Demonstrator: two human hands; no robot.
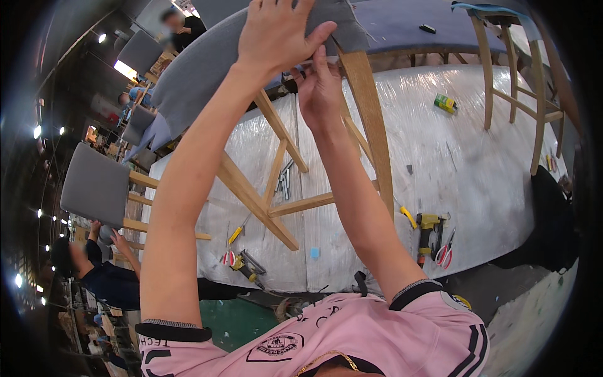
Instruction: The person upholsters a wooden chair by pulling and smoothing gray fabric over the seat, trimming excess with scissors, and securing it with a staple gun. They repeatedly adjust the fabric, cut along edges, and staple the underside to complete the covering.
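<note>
A chair with grey upholstery (pixel 204 78) and bare wooden legs (pixel 370 107) stands tilted in front of me on a plastic-wrapped table. My left hand (pixel 274 34) lies on the grey cover near its right end, palm down and thumb stretched out. Just below, my right hand (pixel 321 94) reaches up under the cover's edge beside the wooden leg. Its thumb points up and its fingers curl in; what they pinch is too small to make out. Wooden crossbars (pixel 301 204) join the legs lower down.
On the plastic wrap (pixel 465 157) lie staple guns (pixel 429 235), red-handled scissors (pixel 445 252), a yellow-handled tool (pixel 407 216), metal bolts (pixel 284 182) and a green-yellow box (pixel 445 103). Another wooden frame (pixel 534 107) stands right. At left a person (pixel 107 276) handles a grey chair (pixel 94 185).
</note>
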